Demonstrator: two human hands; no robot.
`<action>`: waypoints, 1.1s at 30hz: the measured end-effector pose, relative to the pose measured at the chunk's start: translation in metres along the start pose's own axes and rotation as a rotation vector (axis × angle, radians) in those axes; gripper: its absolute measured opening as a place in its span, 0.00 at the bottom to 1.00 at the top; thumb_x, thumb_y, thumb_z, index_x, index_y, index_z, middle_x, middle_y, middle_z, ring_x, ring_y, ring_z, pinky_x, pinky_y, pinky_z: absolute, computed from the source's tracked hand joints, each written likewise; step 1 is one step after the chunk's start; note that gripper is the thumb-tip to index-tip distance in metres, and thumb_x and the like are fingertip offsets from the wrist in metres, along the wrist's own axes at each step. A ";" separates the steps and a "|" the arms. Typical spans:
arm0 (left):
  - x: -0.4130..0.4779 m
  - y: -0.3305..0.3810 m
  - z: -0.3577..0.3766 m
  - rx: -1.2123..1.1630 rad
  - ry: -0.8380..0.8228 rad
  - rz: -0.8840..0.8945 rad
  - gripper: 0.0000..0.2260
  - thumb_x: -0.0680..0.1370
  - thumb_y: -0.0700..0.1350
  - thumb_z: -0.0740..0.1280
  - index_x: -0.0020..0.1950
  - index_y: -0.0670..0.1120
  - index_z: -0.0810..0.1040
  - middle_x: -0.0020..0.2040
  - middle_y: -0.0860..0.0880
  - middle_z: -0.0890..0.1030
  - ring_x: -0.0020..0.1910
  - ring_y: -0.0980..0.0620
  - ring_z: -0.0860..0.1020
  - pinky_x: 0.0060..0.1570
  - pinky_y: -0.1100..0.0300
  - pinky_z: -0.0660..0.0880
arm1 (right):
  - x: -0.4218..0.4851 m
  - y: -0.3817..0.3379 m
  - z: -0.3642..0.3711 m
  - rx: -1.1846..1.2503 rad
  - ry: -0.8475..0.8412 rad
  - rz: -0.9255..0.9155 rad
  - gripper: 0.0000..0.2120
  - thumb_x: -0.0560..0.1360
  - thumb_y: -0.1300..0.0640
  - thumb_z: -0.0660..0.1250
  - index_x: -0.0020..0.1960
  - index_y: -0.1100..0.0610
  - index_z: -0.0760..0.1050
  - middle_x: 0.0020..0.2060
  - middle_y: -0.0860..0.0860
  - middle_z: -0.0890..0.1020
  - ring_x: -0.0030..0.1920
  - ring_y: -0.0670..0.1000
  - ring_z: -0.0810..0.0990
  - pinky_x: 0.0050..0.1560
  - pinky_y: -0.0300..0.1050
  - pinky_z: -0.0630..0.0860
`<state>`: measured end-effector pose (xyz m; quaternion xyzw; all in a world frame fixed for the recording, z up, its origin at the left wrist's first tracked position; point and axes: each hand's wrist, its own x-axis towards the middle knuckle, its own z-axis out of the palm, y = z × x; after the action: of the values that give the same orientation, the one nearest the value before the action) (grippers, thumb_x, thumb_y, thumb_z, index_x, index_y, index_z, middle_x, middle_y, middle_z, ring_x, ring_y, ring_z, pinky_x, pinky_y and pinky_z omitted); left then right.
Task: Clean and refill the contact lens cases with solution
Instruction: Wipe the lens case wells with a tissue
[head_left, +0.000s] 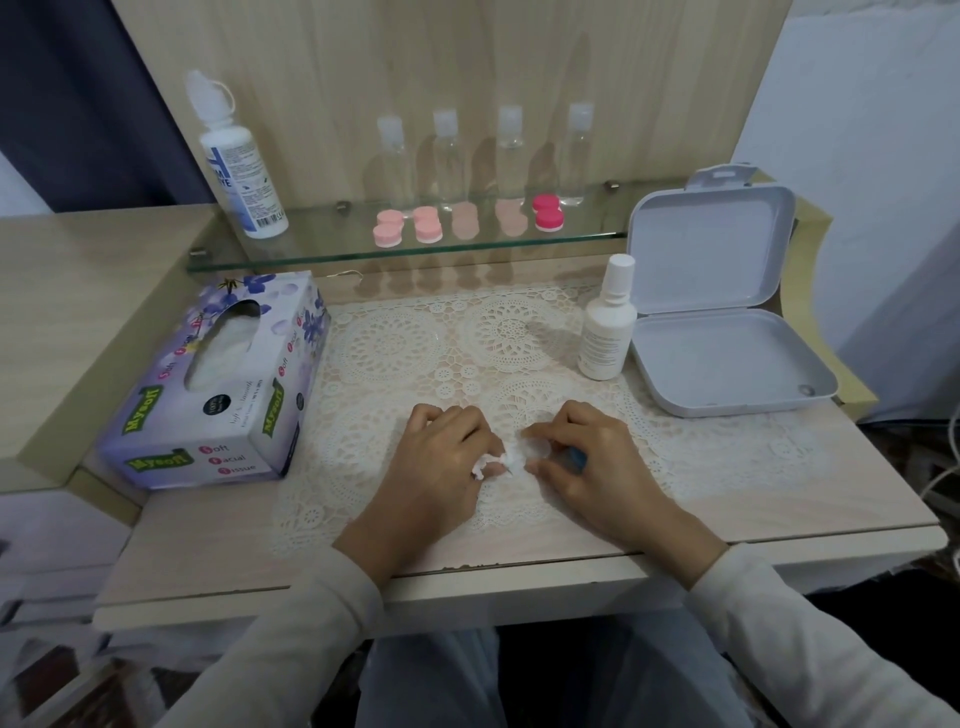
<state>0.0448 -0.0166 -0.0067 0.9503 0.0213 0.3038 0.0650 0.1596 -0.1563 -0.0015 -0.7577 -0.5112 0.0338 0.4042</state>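
Note:
My left hand (441, 457) and my right hand (582, 457) meet over the lace mat (395, 353), both pinching a crumpled white tissue (511, 460). Under my right palm a small blue object (576, 458) shows; what it is I cannot tell. A small white solution bottle (607, 322) stands upright to the right of the mat. A large solution bottle (236, 166) stands on the glass shelf (322, 254) at the left. On that shelf lie pale pink lens cases (388, 227), (428, 223), peach ones (465, 221) and a bright pink one (547, 212).
A tissue box (218, 384) lies at the left of the desk. An open grey plastic box (722, 312) sits at the right, its lid upright. Several clear small bottles (449, 161) stand along the shelf's back. The desk's front edge (467, 577) runs under my wrists.

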 end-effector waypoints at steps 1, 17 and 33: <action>0.000 0.001 0.000 0.009 -0.006 -0.002 0.09 0.72 0.48 0.62 0.38 0.46 0.79 0.36 0.52 0.77 0.34 0.56 0.73 0.44 0.64 0.58 | 0.000 0.000 0.000 -0.002 0.003 0.001 0.12 0.66 0.65 0.73 0.50 0.60 0.81 0.35 0.48 0.71 0.38 0.41 0.69 0.40 0.33 0.64; -0.007 0.013 -0.020 -0.357 0.212 -0.319 0.06 0.70 0.50 0.66 0.39 0.50 0.81 0.42 0.56 0.80 0.41 0.62 0.75 0.44 0.59 0.68 | -0.001 0.000 -0.002 -0.086 0.067 0.001 0.18 0.68 0.53 0.69 0.56 0.59 0.79 0.49 0.51 0.78 0.49 0.50 0.74 0.50 0.41 0.68; 0.003 0.039 -0.024 -0.676 0.141 -0.562 0.08 0.66 0.41 0.75 0.38 0.53 0.79 0.36 0.58 0.81 0.39 0.60 0.77 0.43 0.74 0.67 | -0.027 -0.017 -0.039 0.793 0.010 0.327 0.06 0.70 0.68 0.68 0.35 0.62 0.75 0.30 0.53 0.77 0.34 0.49 0.75 0.41 0.39 0.73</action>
<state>0.0332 -0.0525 0.0201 0.8099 0.1827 0.3283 0.4505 0.1526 -0.1976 0.0257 -0.6151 -0.3298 0.2875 0.6560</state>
